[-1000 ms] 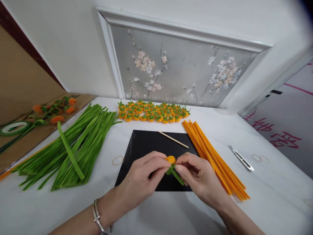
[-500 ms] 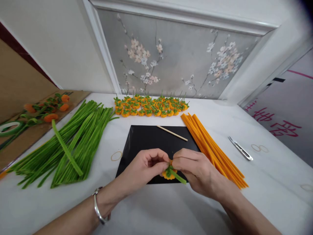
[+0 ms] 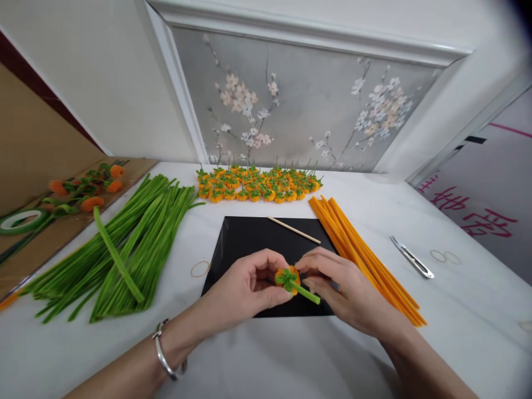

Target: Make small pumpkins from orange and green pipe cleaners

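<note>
You hold a small orange pipe-cleaner pumpkin [image 3: 286, 276] with a green top and a green stem [image 3: 306, 293] sticking out toward you, just above the near edge of the black mat [image 3: 249, 238]. Your left hand [image 3: 245, 285] curls around it from the left, thumb and fingers closed on its orange body. Your right hand [image 3: 341, 285] meets it from the right, fingertips pinched at the pumpkin's top where the green sits; the stem passes under those fingers.

The mat lies at the middle of the white table [image 3: 291, 360]. On its far right corner rests a thin wooden stick [image 3: 294, 230], lying at a slant. Just beside the mat's right edge runs a bundle of orange pipe cleaners [image 3: 369, 266], and further right, well apart, lie small metal snips [image 3: 411, 256]. Toward the left edge of the table spreads a large pile of green pipe cleaners [image 3: 124, 244]. Along the far edge, against the wall, sits a cluster of finished pumpkins [image 3: 257, 185]. A bracelet [image 3: 164, 354] circles your left wrist. On the brown board past the left edge lie a roll of green tape [image 3: 20, 220] and some orange-headed stems [image 3: 83, 188].
</note>
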A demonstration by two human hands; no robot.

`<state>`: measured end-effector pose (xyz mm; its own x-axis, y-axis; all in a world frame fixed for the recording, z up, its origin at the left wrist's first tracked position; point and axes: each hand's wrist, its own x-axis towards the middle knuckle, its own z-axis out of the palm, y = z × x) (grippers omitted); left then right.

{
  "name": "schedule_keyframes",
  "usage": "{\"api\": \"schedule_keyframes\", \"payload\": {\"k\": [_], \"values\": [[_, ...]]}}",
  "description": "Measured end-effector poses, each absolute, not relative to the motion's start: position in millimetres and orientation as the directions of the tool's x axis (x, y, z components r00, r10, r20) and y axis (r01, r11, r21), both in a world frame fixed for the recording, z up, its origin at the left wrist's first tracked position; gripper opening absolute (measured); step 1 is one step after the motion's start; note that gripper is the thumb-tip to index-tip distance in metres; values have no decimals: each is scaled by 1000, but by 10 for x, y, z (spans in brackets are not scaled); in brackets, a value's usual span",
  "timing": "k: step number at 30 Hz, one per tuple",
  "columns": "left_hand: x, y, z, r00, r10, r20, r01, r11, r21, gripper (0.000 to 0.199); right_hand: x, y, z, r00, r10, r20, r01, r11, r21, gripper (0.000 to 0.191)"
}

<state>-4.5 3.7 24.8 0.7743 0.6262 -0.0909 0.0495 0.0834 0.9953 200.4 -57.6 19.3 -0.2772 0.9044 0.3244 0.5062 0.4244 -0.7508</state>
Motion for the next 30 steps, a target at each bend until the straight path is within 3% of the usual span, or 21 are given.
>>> {"api": "schedule_keyframes", "payload": {"k": [7, 15, 19, 22, 25, 27, 30], "values": [[-44, 10, 229, 771, 634, -53, 42, 33, 999, 17, 1919, -594, 149, -167, 915, 368, 417, 403, -814, 14], [-48, 55, 226, 803, 588, -93, 110, 7, 994, 19, 1890, -567, 79, -22, 990, 141, 249, 142, -958, 17], [-55, 123, 177, 780, 622, -73, 96, -3, 995, 27, 1823, -566, 4, -59, 998, -7, 179, 3, -984, 16], [-45, 136, 141, 747, 661, -71, 73, 25, 997, 27, 1782, -592, -24, -33, 992, 125, 343, 128, -930, 9], [-25, 115, 102, 706, 707, -38, 59, -6, 998, 20, 1747, -626, -14, -139, 919, 369, 611, 373, -699, 21], [-19, 93, 82, 685, 729, 2, 72, -70, 995, 19, 1720, -643, 1, -246, 858, 451, 659, 489, -571, 25], [-33, 67, 77, 674, 738, 31, 150, -178, 973, 20, 1694, -653, 16, -199, 823, 532, 623, 525, -580, 18]]}}
